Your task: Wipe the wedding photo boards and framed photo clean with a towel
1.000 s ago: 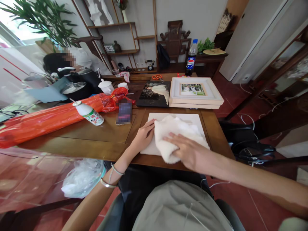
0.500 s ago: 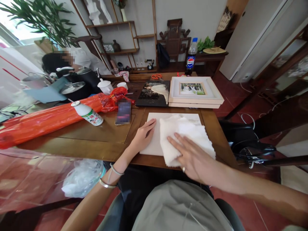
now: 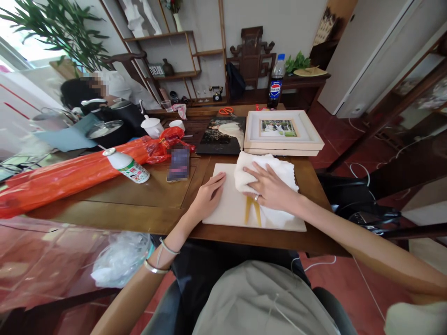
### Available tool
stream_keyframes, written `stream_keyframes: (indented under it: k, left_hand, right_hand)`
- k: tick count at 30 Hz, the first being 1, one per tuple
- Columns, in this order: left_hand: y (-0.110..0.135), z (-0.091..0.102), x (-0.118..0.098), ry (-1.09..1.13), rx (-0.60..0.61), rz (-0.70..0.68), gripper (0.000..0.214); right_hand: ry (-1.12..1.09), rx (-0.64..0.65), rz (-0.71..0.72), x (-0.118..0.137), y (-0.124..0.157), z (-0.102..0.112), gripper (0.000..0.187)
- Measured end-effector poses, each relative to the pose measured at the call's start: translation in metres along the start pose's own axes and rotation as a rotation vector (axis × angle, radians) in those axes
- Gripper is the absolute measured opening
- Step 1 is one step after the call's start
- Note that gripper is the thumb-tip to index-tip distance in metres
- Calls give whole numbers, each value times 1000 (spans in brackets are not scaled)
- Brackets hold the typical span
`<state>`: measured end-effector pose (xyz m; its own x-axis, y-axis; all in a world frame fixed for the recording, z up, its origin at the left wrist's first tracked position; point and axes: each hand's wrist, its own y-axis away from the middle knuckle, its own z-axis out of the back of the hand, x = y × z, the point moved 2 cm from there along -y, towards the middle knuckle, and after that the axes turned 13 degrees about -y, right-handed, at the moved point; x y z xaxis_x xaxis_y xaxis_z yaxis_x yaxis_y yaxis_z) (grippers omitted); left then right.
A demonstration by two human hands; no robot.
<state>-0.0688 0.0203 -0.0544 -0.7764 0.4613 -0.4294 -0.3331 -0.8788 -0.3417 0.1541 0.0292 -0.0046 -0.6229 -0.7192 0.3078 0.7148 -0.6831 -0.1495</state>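
A white board point(image 3: 228, 209) lies flat on the table in front of me. Along its left edge rests my left hand point(image 3: 208, 197), fingers stretched out and nothing gripped. My right hand point(image 3: 270, 186) presses a fluffy white cloth point(image 3: 246, 174) onto the board's upper right part, fingers spread over the bunched fabric. Below that hand, two narrow yellow strips point(image 3: 257, 216) show on the board. The cloth hides part of the board's far side.
Behind the board are a dark photo panel point(image 3: 223, 137) and stacked pale frames point(image 3: 286, 144). A cola bottle point(image 3: 275, 88) and orange scissors point(image 3: 226, 111) are farther back. To the left are a phone point(image 3: 179, 165), a white bottle point(image 3: 130, 167), and a red-wrapped bundle point(image 3: 80, 165). Another person sits beyond.
My right hand and the cloth have moved away from me, toward the board's far edge, baring its near right part and the yellow strips. My left hand stays put.
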Motion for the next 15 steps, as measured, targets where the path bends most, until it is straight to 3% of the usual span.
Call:
stream_keyframes:
  k: [3, 10, 12, 15]
  left_hand:
    - [0, 0, 0, -2, -3, 3, 42]
    - [0, -1, -1, 3, -4, -4, 44]
    - [0, -1, -1, 7, -8, -3, 44]
    - [0, 0, -1, 5, 0, -1, 44]
  right_hand:
    - [-2, 56, 17, 12, 6, -1, 29]
    - [-122, 143, 80, 82, 64, -7, 22]
    - [-163, 158, 65, 86, 68, -4, 22]
    - [-202, 151, 3, 62, 57, 4, 26]
